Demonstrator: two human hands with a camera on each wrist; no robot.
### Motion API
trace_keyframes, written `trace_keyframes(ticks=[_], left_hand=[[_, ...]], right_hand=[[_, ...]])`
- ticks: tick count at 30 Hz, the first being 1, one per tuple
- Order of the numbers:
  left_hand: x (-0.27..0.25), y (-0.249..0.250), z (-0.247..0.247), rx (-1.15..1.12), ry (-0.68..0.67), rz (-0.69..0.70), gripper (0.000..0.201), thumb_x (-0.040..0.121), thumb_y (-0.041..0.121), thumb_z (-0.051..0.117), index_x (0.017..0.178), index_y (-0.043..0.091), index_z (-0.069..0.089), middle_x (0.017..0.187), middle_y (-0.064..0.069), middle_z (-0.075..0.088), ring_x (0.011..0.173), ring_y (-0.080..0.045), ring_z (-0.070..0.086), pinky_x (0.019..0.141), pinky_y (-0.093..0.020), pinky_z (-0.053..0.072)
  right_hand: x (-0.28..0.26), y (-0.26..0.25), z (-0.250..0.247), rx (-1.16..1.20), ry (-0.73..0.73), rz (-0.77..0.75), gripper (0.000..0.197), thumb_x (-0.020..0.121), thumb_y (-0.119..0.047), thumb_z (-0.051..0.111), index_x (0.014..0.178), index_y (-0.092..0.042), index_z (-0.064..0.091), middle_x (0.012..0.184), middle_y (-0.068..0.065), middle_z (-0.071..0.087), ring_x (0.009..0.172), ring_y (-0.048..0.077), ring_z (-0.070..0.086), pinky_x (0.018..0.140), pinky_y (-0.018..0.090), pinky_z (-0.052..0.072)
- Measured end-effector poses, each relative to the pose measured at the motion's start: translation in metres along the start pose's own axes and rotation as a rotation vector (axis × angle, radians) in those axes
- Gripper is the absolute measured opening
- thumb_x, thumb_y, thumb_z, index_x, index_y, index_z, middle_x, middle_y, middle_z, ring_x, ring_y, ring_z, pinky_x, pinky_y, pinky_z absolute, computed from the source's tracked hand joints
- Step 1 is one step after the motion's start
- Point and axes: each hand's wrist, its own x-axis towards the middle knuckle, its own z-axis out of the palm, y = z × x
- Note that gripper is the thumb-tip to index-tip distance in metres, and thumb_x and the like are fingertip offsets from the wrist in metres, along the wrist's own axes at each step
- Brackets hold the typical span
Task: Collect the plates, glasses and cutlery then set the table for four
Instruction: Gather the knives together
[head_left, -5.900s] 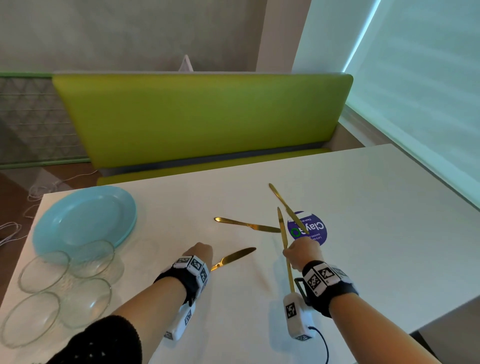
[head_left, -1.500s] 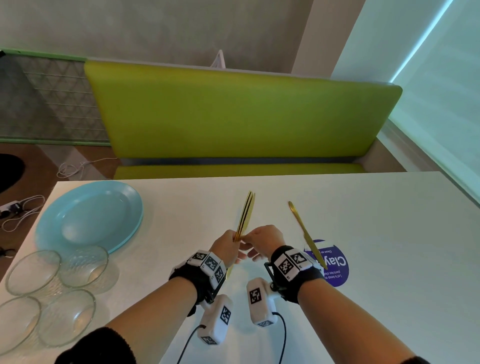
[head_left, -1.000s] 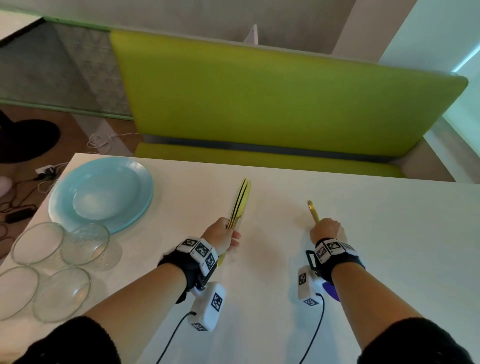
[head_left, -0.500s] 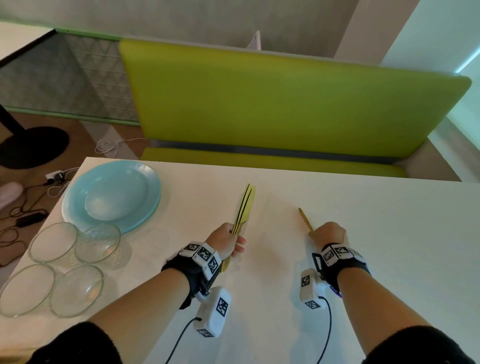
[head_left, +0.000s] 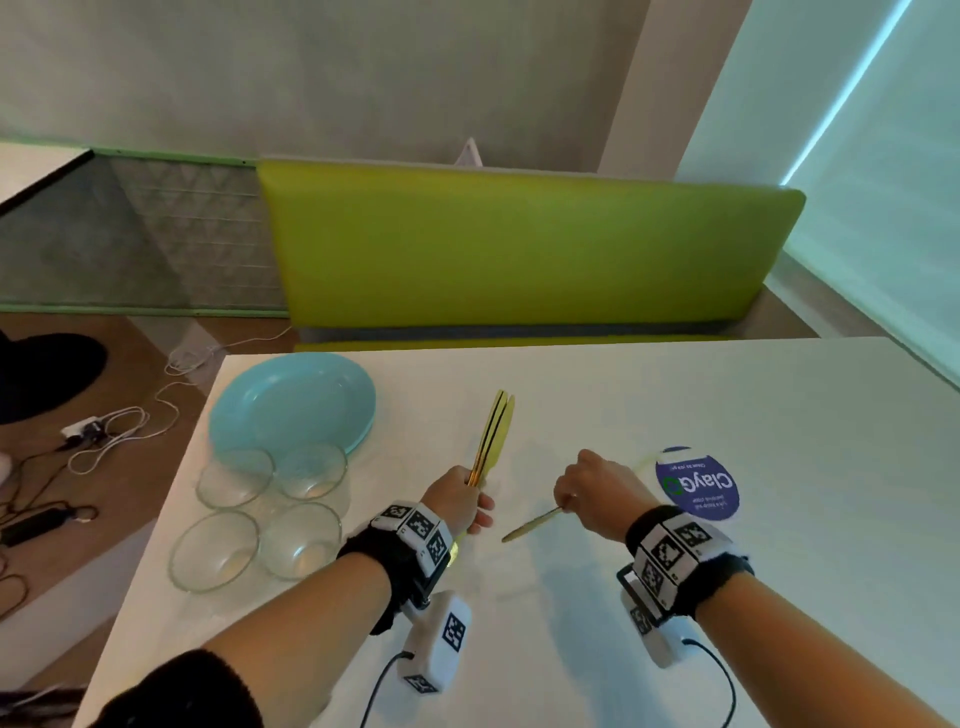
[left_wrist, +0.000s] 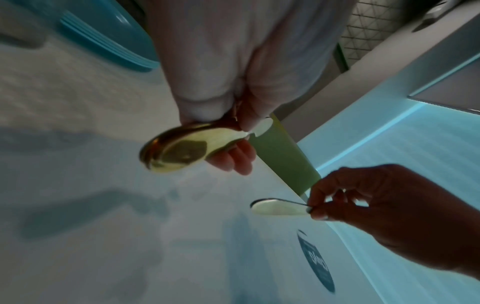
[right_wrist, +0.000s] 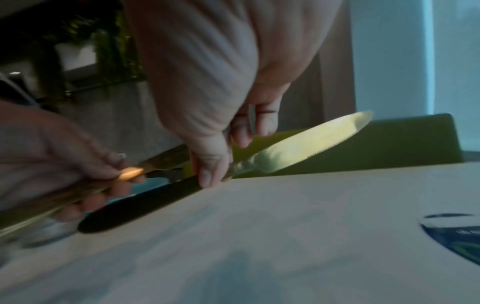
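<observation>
At far left on the white table (head_left: 649, 395), teal plates (head_left: 291, 402) and four glass bowls (head_left: 262, 512) wait. My left hand (head_left: 460, 501) grips a bundle of gold knives (head_left: 493, 436), blades pointing away. My right hand (head_left: 592, 488) pinches one gold knife (head_left: 532, 525) low over the table. I judge it best to lay this knife flat and straight before letting go.
</observation>
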Motion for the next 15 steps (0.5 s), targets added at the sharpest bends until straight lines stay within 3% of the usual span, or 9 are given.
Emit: trace_keyframes(ticks=[2, 4, 6, 9, 11, 13, 15], left_hand=[[-0.025, -0.014, -0.008, 0.022, -0.079, 0.016, 0.015, 0.098, 0.014, 0.034, 0.105, 0.005, 0.043, 0.079, -0.004, 0.056, 0.058, -0.016, 0.056, 0.054, -0.024, 0.046], [-0.049, -0.029, -0.015, 0.045, -0.154, 0.027, 0.020, 0.098, 0.013, 0.032, 0.111, 0.003, 0.044, 0.079, -0.005, 0.055, 0.059, -0.016, 0.055, 0.055, -0.024, 0.046], [-0.077, -0.045, -0.025, 0.092, -0.218, 0.045, 0.019, 0.097, 0.013, 0.031, 0.106, 0.005, 0.046, 0.078, -0.005, 0.055, 0.060, -0.015, 0.054, 0.056, -0.023, 0.046], [-0.117, -0.067, -0.039, 0.161, -0.307, 0.064, 0.020, 0.094, 0.007, 0.031, 0.089, 0.008, 0.050, 0.074, -0.004, 0.055, 0.058, -0.013, 0.052, 0.056, -0.021, 0.045], [-0.139, -0.079, -0.049, 0.190, -0.337, 0.074, 0.027, 0.093, 0.003, 0.032, 0.077, 0.010, 0.053, 0.068, -0.002, 0.055, 0.049, -0.009, 0.055, 0.049, -0.017, 0.045], [-0.156, -0.092, -0.059, 0.226, -0.362, 0.078, 0.021, 0.094, 0.004, 0.036, 0.083, 0.009, 0.054, 0.068, 0.001, 0.058, 0.046, -0.003, 0.059, 0.047, -0.014, 0.047], [-0.167, -0.104, -0.068, 0.234, -0.372, 0.070, 0.015, 0.093, 0.003, 0.038, 0.098, 0.006, 0.052, 0.073, 0.001, 0.060, 0.059, -0.009, 0.063, 0.059, -0.020, 0.051]], right_hand=[[-0.022, -0.041, -0.003, -0.078, 0.049, -0.121, 0.017, 0.086, -0.013, 0.059, 0.092, -0.023, 0.071, 0.097, 0.000, 0.065, 0.094, 0.019, 0.058, 0.063, 0.024, 0.033], [-0.044, -0.077, -0.006, -0.179, 0.112, -0.239, 0.018, 0.056, -0.015, 0.084, 0.061, -0.026, 0.070, 0.065, -0.010, 0.064, 0.067, 0.013, 0.060, 0.048, 0.019, 0.032], [-0.064, -0.110, -0.002, -0.189, 0.140, -0.255, 0.034, 0.030, -0.017, 0.091, 0.042, -0.028, 0.062, 0.048, -0.013, 0.054, 0.051, 0.008, 0.054, 0.036, 0.014, 0.032], [-0.089, -0.155, 0.006, -0.192, 0.146, -0.332, 0.035, 0.028, -0.014, 0.090, 0.040, -0.027, 0.060, 0.048, -0.013, 0.053, 0.051, 0.009, 0.057, 0.036, 0.013, 0.038], [-0.101, -0.182, 0.008, -0.209, 0.138, -0.355, 0.033, 0.029, -0.016, 0.090, 0.042, -0.026, 0.061, 0.049, -0.012, 0.054, 0.051, 0.010, 0.058, 0.036, 0.013, 0.041], [-0.110, -0.203, 0.012, -0.194, 0.117, -0.335, 0.032, 0.029, -0.021, 0.090, 0.043, -0.026, 0.062, 0.048, -0.012, 0.054, 0.050, 0.009, 0.057, 0.036, 0.014, 0.040], [-0.116, -0.219, 0.017, -0.167, 0.122, -0.324, 0.029, 0.032, -0.023, 0.091, 0.043, -0.026, 0.064, 0.048, -0.012, 0.054, 0.051, 0.008, 0.056, 0.037, 0.015, 0.041]])
